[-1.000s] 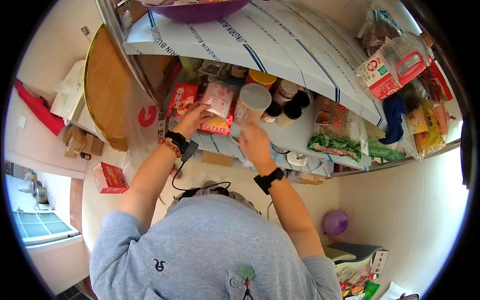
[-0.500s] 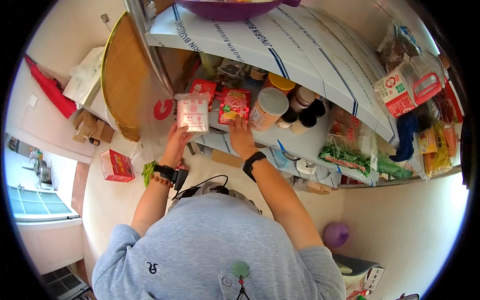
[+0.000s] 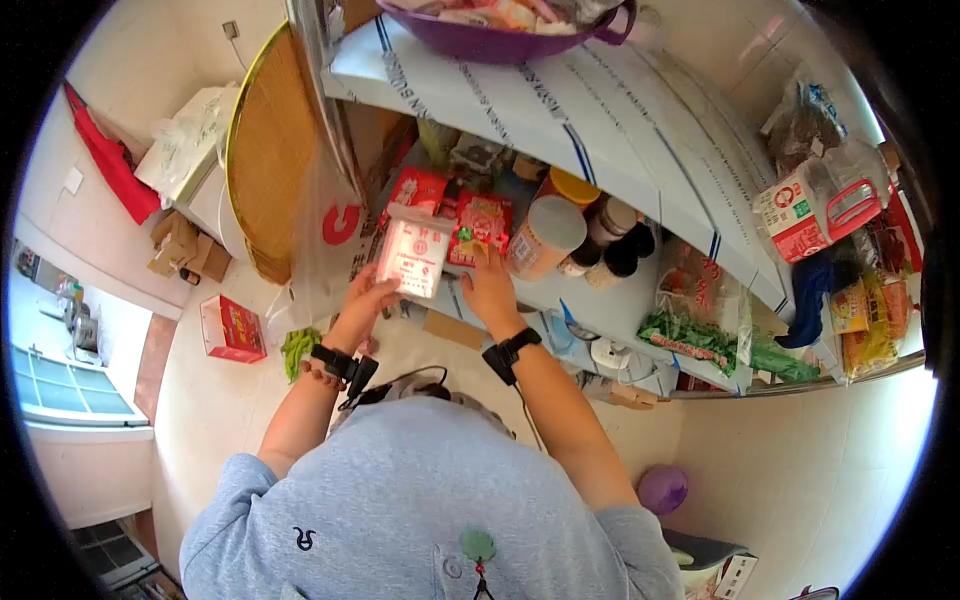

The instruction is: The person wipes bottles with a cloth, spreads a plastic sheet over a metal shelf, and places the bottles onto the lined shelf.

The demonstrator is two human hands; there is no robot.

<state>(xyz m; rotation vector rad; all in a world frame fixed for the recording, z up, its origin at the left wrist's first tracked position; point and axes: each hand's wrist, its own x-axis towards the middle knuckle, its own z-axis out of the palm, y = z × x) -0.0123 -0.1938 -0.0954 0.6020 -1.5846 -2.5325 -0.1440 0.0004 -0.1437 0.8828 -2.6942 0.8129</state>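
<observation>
My left hand (image 3: 370, 302) is closed on the lower left edge of a white packet (image 3: 412, 258) with red print, held upright at the front of the shelf. Behind it, partly covered, is a red packet (image 3: 418, 188). My right hand (image 3: 490, 292) touches the lower edge of another red packet (image 3: 481, 226) with its extended fingertips, the thumb apart. Just right of that packet stands a wide clear jar with a pale lid (image 3: 550, 232). A yellow-lidded container (image 3: 574, 187) and several dark-lidded jars (image 3: 622, 256) are grouped beside it.
Above the shelf, a film-covered metal top (image 3: 520, 105) carries a purple basin (image 3: 490, 42). Bagged greens (image 3: 690, 338) lie on the shelf to the right. A round woven tray (image 3: 268, 165) leans at left. A red box (image 3: 233, 328) sits on the floor.
My left hand has brought the white packet right and slightly closer to me, beside the red packet. My right hand stays at that packet's lower edge, thumb now showing. The view has shifted slightly.
</observation>
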